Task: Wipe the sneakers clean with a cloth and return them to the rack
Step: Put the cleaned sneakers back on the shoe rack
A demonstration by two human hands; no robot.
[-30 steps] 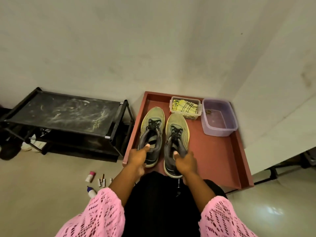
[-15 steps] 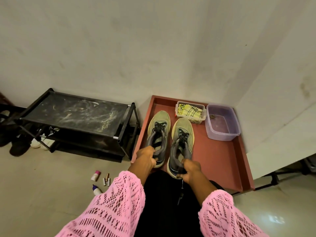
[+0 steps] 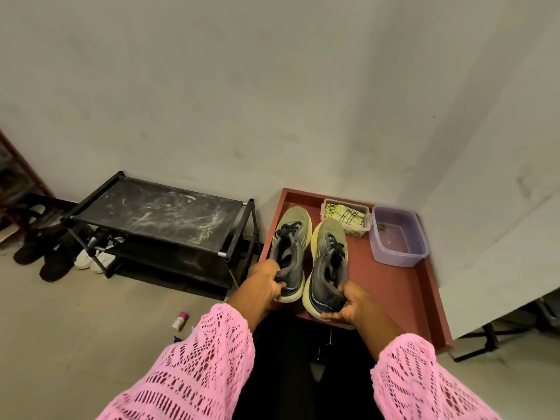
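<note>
A: Item one, left sneaker (image 3: 290, 253)?
B: Grey and yellow-green, toe pointing far. Heel gripped by left hand (image 3: 266, 280), fingers curled round the collar. Lies over the left part of red tray (image 3: 394, 286); touching the tray floor or lifted, cannot tell.

A: Item two, right sneaker (image 3: 327, 265)?
B: Same colours, just right of the first, heel nearer. Held at the heel by right hand (image 3: 348, 304), thumb on the collar, fingers curled beneath the sole. Heel overhangs the near tray edge.

A: Cloth?
B: Yellow checked cloth (image 3: 345, 215), folded inside clear container (image 3: 347, 219), far end of tray, just beyond the right sneaker's toe.

A: Other tray contents?
B: Purple tub (image 3: 398, 237), far right corner, beside the container.

A: Rack?
B: Black shoe rack (image 3: 157, 219), left of tray, top shelf dusty and scuffed. White shoes (image 3: 94, 257) low at its left end, dark shoes (image 3: 42, 256) on the floor further left.

A: Floor items?
B: Small pink-capped bottle (image 3: 179, 321), near the left sleeve (image 3: 194, 368).
</note>
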